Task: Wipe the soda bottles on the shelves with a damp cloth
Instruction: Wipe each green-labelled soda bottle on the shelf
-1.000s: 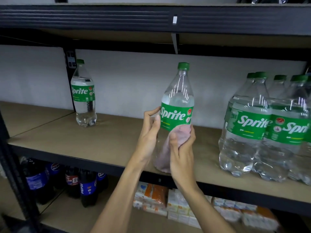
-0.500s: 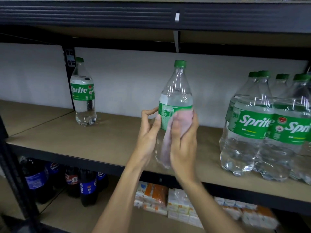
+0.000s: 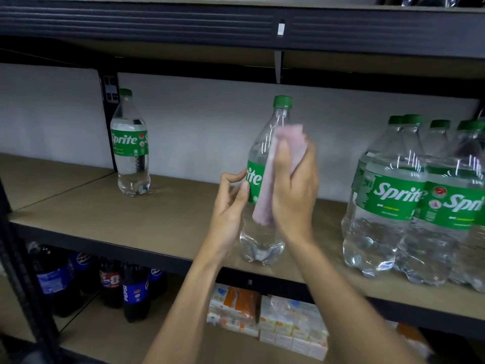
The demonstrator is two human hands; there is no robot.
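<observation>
Up goes the cloth (image 3: 287,143) to the bottle (image 3: 258,232) shoulder, right hand (image 3: 294,187) gripping it; left hand (image 3: 231,203) pinches the label.

We hold a pink cloth (image 3: 288,136) against a see-through bottle (image 3: 259,237) with a green cap (image 3: 282,101) above our grip and a green label (image 3: 254,183) beside it.

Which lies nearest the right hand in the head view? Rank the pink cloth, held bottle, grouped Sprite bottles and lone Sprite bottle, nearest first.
1. pink cloth, gripped by the right hand, and held bottle, pressed under it: too close to call.
2. grouped Sprite bottles, on the shelf's right side.
3. lone Sprite bottle, far left by the post.
</observation>
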